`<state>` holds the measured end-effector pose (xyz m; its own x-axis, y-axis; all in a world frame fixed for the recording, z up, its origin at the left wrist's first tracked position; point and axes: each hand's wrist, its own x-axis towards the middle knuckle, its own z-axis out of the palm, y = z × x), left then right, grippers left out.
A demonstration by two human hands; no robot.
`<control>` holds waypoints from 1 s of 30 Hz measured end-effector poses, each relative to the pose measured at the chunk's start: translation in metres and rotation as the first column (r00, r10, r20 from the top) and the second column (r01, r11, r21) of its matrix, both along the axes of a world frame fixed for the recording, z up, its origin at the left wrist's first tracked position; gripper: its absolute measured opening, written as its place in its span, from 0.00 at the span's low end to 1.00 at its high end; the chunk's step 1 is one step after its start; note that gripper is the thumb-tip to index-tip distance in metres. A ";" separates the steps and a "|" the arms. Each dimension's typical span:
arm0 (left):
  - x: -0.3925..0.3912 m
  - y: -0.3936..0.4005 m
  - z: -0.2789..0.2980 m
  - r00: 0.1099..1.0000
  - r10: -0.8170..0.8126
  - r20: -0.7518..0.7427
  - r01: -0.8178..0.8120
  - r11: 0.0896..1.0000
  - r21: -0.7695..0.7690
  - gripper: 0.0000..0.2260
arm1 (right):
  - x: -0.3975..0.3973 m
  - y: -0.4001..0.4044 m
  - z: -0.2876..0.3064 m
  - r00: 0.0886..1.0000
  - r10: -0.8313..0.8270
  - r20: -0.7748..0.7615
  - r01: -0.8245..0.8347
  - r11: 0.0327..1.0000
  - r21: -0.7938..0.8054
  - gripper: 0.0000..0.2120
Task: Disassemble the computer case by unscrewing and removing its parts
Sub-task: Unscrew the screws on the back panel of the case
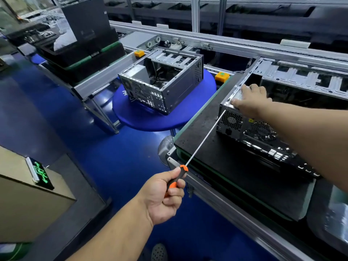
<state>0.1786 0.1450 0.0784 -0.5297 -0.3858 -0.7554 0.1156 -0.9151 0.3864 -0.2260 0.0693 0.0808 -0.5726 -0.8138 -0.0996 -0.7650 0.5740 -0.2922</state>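
Orange-black screwdriver in curled left fingers (right hand flat on case).

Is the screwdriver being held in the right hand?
No, the left hand grips the screwdriver, while the right hand rests on the computer case.

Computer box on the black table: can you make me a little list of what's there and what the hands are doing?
place: workbench beside a conveyor line
main thing: computer case lying on a black mat
left hand: grips a screwdriver with an orange and black handle
screwdriver tip: at the case's top rear corner
right hand: pressed flat on top of the case
other case: second open case on a blue round table
floor: blue
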 end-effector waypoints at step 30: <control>0.007 -0.029 0.020 0.880 -0.271 0.389 0.383 0.890 -0.246 0.22 | 0.111 0.046 -0.002 -0.038 0.012 0.999 0.524 0.852 0.010 0.10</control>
